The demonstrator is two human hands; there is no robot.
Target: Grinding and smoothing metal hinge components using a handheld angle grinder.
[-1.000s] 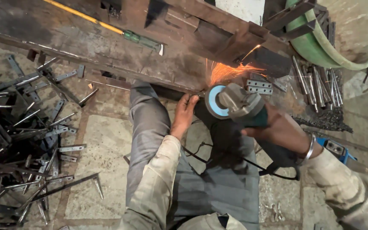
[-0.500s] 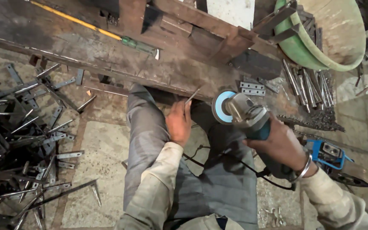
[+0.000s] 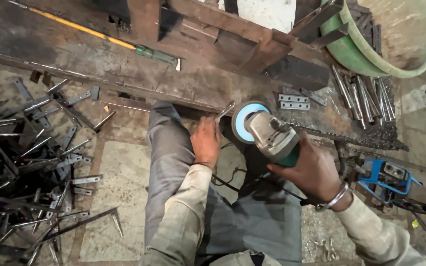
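The left hand [image 3: 205, 143] pinches a thin metal strip [image 3: 224, 111], and its tip pokes up near the edge of the rusty bench [image 3: 124, 74]. The right hand [image 3: 311, 170] grips a grinder [image 3: 272, 135] tight. Its blue disc [image 3: 245, 120] sits just beside the strip. To grind well, hold the strip firm, keep fingers back from the disc, and touch the metal gently. A big pile of strips [image 3: 25, 157] lies on the floor.

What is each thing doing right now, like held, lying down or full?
Grinder: held in right hand, no sparks.
Metal strip: pinched in left hand, tilted beside the disc.
Green tub: tilted, metal bars inside.
Screwdriver: lying on bench.
Hinges: flat on bench.
Scrap strips: piled on floor.
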